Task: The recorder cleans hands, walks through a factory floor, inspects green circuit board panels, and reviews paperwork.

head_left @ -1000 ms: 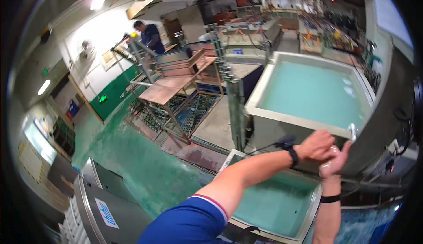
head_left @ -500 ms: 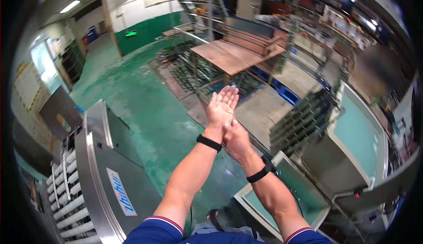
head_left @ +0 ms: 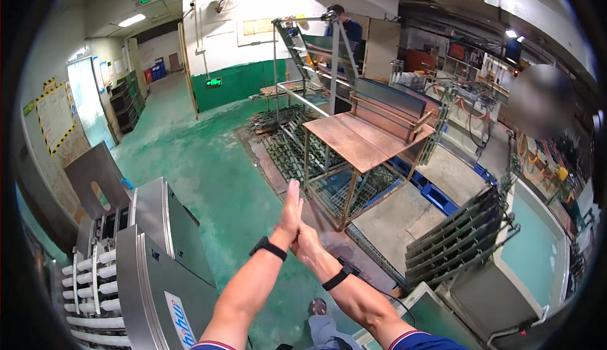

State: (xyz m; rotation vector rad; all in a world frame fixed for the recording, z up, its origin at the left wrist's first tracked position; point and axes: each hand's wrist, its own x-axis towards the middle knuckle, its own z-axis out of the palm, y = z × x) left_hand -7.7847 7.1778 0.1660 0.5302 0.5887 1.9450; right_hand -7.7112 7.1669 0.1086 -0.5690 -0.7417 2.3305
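Palm to palm, the left hand (head_left: 291, 214) and the right hand (head_left: 308, 245) touch in the air. The left grip is flat, its fingers straight and tipped up, with no thing in it. The right grip sits lower, on the heel of the left hand. Its fingers are mostly hidden, so I can't tell if they bend or lie flat. Each wrist has a black band (head_left: 269, 247).

The nearest thing seems to be the table (head_left: 354, 138). Both hands are on its near side, a bit to its left, and do not touch it. A second ago they were in front of the tub (head_left: 487, 302). Now they are well apart from the tub, which is right of the table. So the work is just hand on hand, with no thing picked up.

Panels (head_left: 392, 106) stand on the table. A rack (head_left: 455, 242) is to its right. Well to its left is a steel machine (head_left: 174, 261) with white rollers (head_left: 95, 280). Past the table, a person (head_left: 356, 30) stands behind a metal frame (head_left: 334, 78).
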